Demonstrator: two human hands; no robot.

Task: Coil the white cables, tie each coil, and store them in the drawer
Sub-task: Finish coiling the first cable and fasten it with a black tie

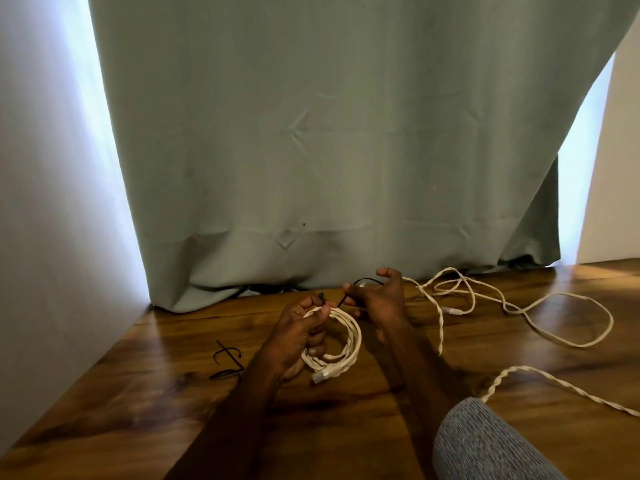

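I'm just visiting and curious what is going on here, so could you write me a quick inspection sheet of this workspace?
Surface: wooden table, glossy.
Job's things: white coil; black tie at its top, not yet fastened.
Clutter: spare black ties lying left; grey fabric object at the near right.
Grippers: left hand grips the coil; right hand pinches the tie.
Cables: loose white cable sprawled right, uncoiled.
Surroundings: grey-green curtain behind; no drawer seen.

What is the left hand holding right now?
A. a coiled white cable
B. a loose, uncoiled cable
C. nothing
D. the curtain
A: the left hand grips a coiled white cable above the wooden table, while the right hand pinches a black tie.
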